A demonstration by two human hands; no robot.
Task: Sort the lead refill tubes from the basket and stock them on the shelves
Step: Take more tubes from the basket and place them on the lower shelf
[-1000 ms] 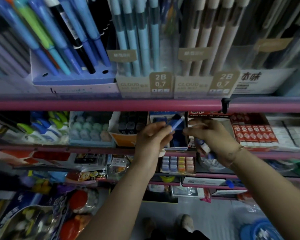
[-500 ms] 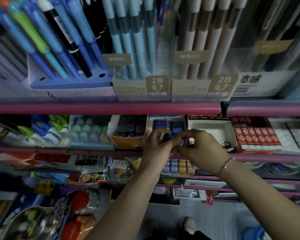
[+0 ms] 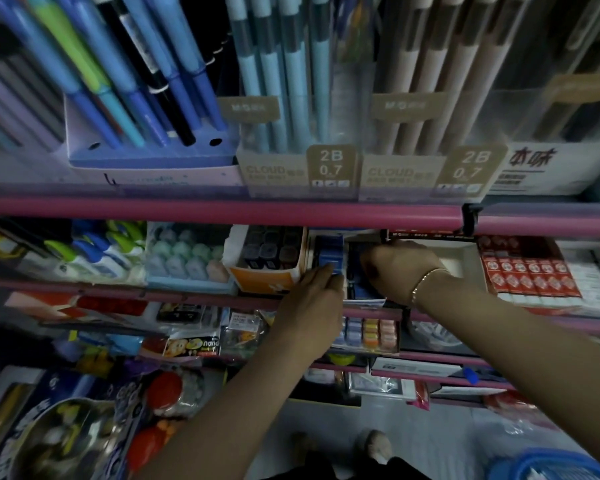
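Note:
Both hands reach into a small display box (image 3: 368,301) of blue lead refill tubes (image 3: 329,258) on the second shelf. My left hand (image 3: 312,306) has its fingertips on a blue tube at the box's front left. My right hand (image 3: 399,268) is curled over the dark blue tubes in the right half of the box, and its fingers are hidden inside. A blue basket (image 3: 548,467) shows at the bottom right corner, its contents blurred.
A pink shelf rail (image 3: 222,213) runs just above the hands. An orange box of dark refill cases (image 3: 271,258) stands left of the display box, an open white box (image 3: 461,261) and red packs (image 3: 530,271) to the right. Pens and pencils fill the top shelf.
Both hands have moved forward from in front of the shelf into the display box. The blue tube that the left hand held up a second ago is now down at the box.

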